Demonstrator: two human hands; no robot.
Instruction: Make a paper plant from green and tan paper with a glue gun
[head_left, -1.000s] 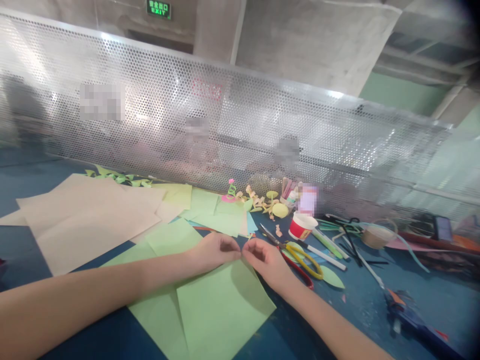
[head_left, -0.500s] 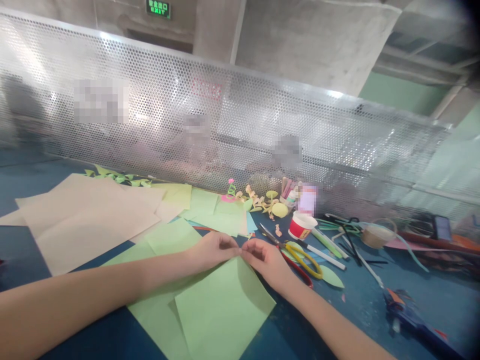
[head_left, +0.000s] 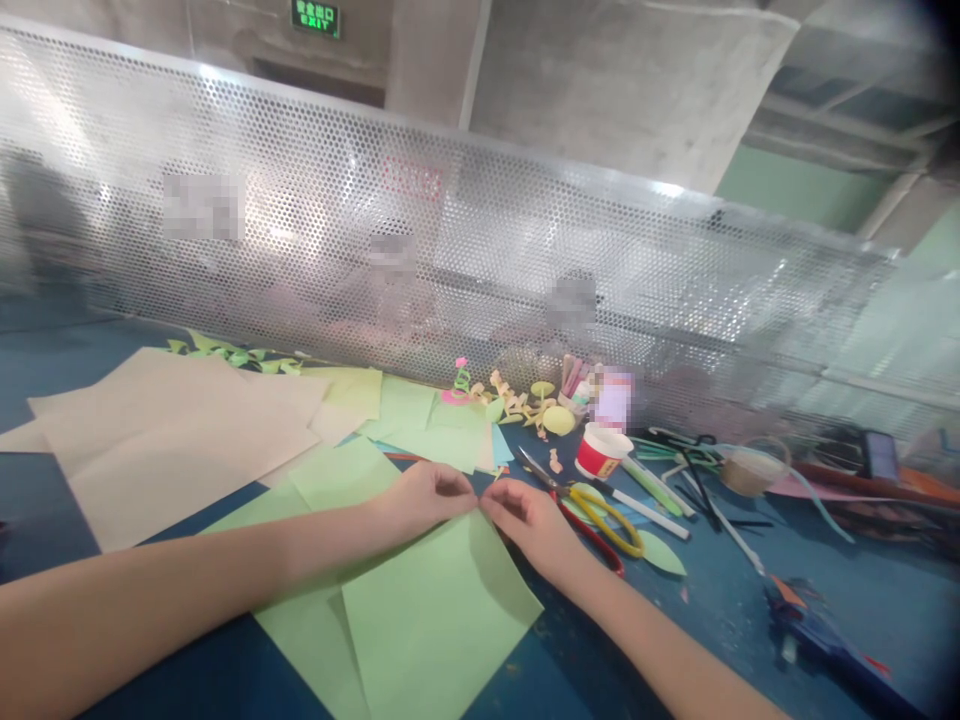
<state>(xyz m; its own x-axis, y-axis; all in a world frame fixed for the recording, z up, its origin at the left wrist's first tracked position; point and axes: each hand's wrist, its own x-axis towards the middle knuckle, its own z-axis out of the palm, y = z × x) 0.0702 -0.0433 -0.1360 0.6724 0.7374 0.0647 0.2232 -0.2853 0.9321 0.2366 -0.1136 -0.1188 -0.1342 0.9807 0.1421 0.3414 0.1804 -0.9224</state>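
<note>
Fingers of left hand and right hand pinch green sheet by its top corner, lower centre. Worktop borders its right edge; scissors obstruct right of centre.

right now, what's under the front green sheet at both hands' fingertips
Beneath the front green sheet, part of another green sheet shows at its left, and blue table past its right edge. Whatever lies under its middle is covered.

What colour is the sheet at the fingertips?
The sheet is light green, clearest in the head view.
</note>
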